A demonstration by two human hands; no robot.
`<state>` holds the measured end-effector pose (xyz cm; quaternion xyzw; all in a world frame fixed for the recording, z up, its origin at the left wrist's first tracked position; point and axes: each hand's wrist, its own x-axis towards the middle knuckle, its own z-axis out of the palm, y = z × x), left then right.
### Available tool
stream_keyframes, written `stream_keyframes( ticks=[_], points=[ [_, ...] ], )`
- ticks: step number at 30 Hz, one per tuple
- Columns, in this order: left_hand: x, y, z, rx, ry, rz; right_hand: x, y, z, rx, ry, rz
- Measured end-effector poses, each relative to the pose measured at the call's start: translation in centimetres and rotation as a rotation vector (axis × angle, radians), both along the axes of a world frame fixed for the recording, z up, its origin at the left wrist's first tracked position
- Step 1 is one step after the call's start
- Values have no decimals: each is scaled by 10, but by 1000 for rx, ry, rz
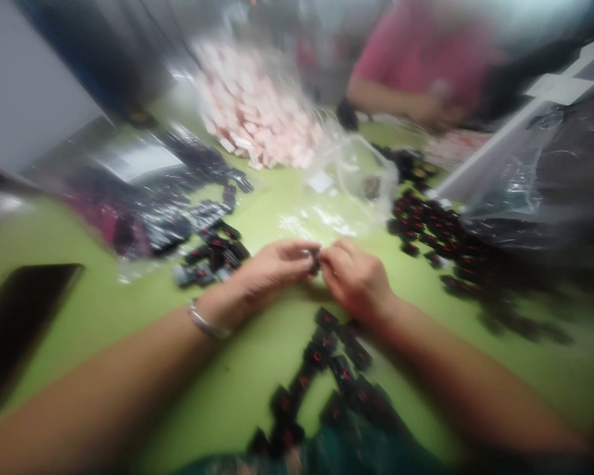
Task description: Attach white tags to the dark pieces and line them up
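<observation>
Near the middle of the green table, my left hand [282,262] and my right hand [354,274] meet at a small dark piece [313,261]. The left fingers pinch it from one side. My right fingertips press against its other side, and they hide part of it. Its exact kind is too small and blurred to make out. Below the hands lies a loose group of small black parts with red marks [344,373]. Beside my left wrist is another heap of black and grey parts [212,254].
Clear bags of dark parts [168,191] lie at left, with a dark flat slab [22,316] nearer. Pale pink pieces [257,112] and a clear plastic bag [351,171] are behind. More black parts [435,231] spread at right. A person in a pink top [420,59] sits opposite.
</observation>
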<state>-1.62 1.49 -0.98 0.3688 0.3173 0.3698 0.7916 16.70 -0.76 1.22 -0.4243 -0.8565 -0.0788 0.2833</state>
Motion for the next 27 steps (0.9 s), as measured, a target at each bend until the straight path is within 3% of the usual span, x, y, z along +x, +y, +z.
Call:
stream_keyframes(
  ticks=[9,13,15,18,20,24,27],
  points=[
    [3,-1,12,-84,-64,147,-1,-2,-8,-58,309,189],
    [2,1,20,-85,-123,210,3,0,-4,-232,480,254],
    [0,3,21,-57,-131,242,10,6,0,-314,615,169],
    [-2,6,17,-37,-114,270,22,20,2,-337,684,-84],
    [-3,6,14,-32,-106,270,30,30,-2,-356,567,-181],
    [-2,7,10,-17,-93,269,37,42,-16,-365,272,-215],
    [-2,7,9,-11,-78,282,35,46,-24,-376,167,-260]
  ],
)
